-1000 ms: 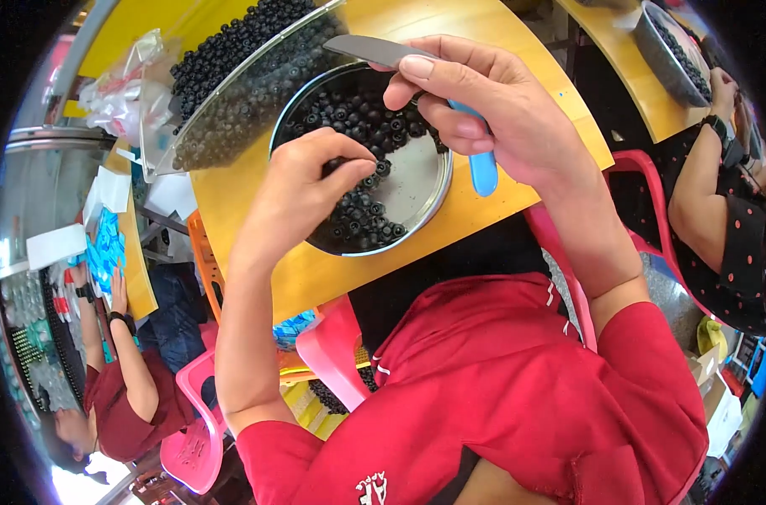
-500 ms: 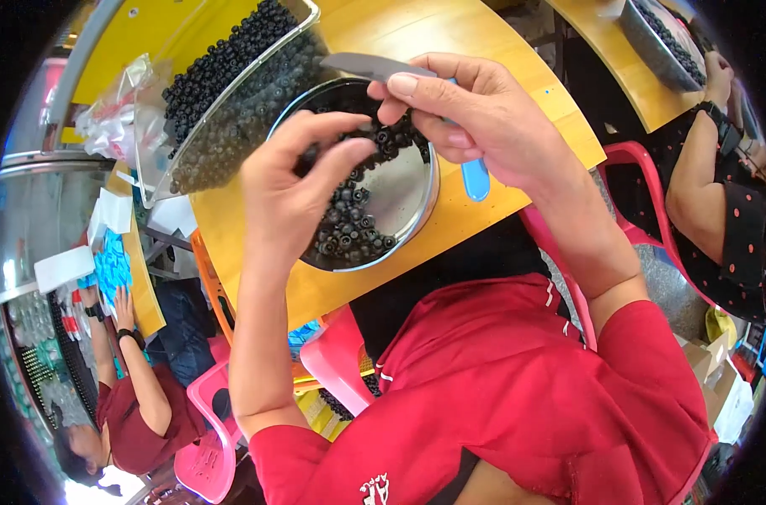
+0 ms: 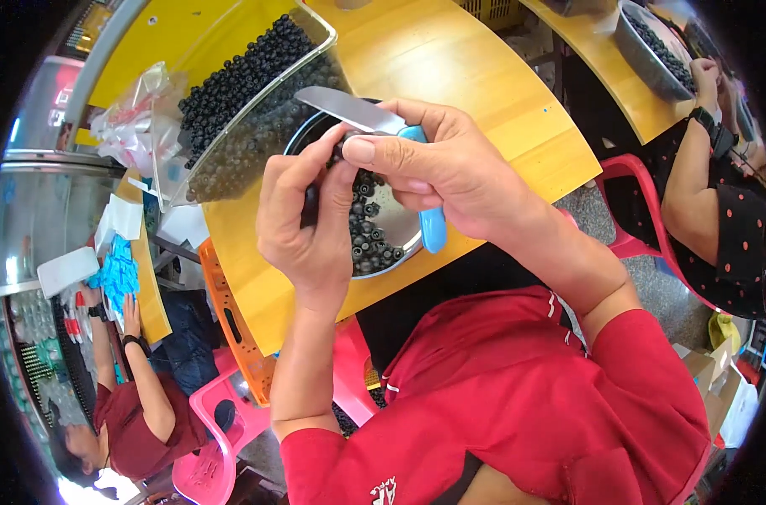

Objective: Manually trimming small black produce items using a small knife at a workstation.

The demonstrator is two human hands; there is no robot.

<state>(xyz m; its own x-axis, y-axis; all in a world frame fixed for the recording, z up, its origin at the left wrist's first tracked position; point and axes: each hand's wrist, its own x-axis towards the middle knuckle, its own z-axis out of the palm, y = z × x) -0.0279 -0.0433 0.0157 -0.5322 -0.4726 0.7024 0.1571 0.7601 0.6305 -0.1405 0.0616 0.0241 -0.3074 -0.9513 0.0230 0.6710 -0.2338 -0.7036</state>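
My right hand (image 3: 459,164) is closed round a knife (image 3: 349,109) with a blue handle; its broad blade points up and left. Close against it, my left hand (image 3: 303,219) pinches a small dark round part (image 3: 338,151) between thumb and fingertips. The right thumb reaches over to this part and hides some of it. Below both hands stands a round metal pan (image 3: 411,247), partly covered by them. Inside lie many small black round parts (image 3: 368,236), some with a hole in the end.
A clear plastic bin (image 3: 257,99) of black parts stands at the table's (image 3: 476,76) far left, beside crumpled clear plastic bags (image 3: 139,126). At right, a co-worker's arm (image 3: 690,177) reaches to another metal bowl (image 3: 627,42). Another person (image 3: 151,404) handles blue pieces (image 3: 116,273) at left.
My hands have come together, the left one moving right to meet the right. The knife has shifted left and lower. The view has turned slightly.
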